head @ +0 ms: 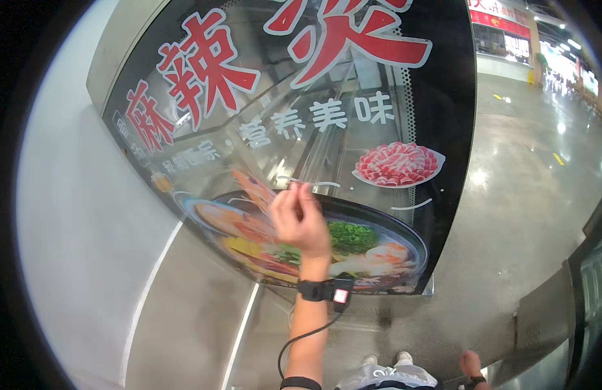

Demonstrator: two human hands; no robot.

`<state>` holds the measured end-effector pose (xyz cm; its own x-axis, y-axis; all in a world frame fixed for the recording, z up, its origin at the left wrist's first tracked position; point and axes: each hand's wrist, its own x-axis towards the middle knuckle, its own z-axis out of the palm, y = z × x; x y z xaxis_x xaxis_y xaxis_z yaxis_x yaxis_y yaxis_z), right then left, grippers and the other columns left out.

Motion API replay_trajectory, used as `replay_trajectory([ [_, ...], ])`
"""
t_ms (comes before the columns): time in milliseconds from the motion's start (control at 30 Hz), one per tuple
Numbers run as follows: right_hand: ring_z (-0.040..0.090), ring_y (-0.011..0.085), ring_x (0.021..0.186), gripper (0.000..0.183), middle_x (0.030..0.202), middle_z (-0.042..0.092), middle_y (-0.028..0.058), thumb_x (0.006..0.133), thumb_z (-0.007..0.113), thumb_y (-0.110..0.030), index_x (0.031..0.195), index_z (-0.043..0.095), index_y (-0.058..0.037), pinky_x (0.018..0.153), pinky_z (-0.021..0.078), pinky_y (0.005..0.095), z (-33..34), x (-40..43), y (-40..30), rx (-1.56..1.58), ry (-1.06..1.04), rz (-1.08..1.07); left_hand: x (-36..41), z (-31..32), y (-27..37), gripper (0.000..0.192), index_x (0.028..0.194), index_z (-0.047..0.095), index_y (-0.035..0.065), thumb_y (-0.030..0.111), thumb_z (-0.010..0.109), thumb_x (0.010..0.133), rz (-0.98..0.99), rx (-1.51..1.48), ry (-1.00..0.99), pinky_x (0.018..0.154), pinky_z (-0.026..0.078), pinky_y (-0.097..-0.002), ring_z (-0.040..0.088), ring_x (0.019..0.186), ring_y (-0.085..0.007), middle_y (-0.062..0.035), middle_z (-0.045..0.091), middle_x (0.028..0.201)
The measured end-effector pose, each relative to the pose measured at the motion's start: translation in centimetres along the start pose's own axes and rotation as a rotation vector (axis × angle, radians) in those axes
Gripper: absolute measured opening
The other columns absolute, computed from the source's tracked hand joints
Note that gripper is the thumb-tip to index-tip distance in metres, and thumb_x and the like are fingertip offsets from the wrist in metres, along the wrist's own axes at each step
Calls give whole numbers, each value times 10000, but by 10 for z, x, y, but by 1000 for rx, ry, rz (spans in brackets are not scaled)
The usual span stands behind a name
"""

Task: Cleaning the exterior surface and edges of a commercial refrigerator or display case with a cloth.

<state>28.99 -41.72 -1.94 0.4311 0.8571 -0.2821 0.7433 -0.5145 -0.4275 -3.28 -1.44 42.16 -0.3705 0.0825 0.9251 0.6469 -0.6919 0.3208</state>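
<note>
My left hand [300,222] is raised before the decal-covered glass front [301,161] of a tall display cabinet. Its fingertips are drawn together, and I see nothing held between them; whether they touch the glass is unclear. A black strap with a small sensor box [342,291] sits on that wrist, and a black cable [303,336] loops down the forearm. On the glass are large red characters, a printed plate of rolled meat [398,165] and a printed food bowl [374,239]. My right hand [470,363] hangs low at the bottom right, small and blurred.
A white wall [86,219] stands to the left of the cabinet. Dark equipment with a metal side [545,312] is at the lower right. Glossy floor [520,161] stretches along the right towards a distant counter [501,63]. White shoes [403,358] show below.
</note>
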Motion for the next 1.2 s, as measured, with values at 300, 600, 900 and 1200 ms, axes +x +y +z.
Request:
replay_trajectory([
  [300,613,375,942,197,989,649,229,900,569,-173,991,640,-14,824,476,441,-12,-65,-8,244,-89,241,-19,-5,1,450,1130,654,20,-154,646,714,327,79,-202,729,472,-348,567,842,-268,-120,575,930],
  [600,611,396,936,203,994,663,213,890,569,-158,996,637,1,831,473,441,-7,-54,-3,291,-59,196,-22,2,2,304,1033,681,18,-113,687,759,243,76,-30,652,500,-336,597,753,-239,-110,608,871],
  [900,623,400,868,191,857,654,234,776,602,-142,847,653,28,787,498,451,55,-42,55,157,-59,204,-62,2,22,292,1047,669,-25,-127,661,773,399,7,-234,677,494,-346,570,787,-265,-134,571,888],
  [1200,617,392,899,203,855,652,228,791,608,-166,856,653,21,812,492,449,34,-35,48,157,-102,329,-59,-2,22,355,1117,634,-51,-111,654,767,311,54,-225,678,484,-368,569,779,-284,-154,598,919],
])
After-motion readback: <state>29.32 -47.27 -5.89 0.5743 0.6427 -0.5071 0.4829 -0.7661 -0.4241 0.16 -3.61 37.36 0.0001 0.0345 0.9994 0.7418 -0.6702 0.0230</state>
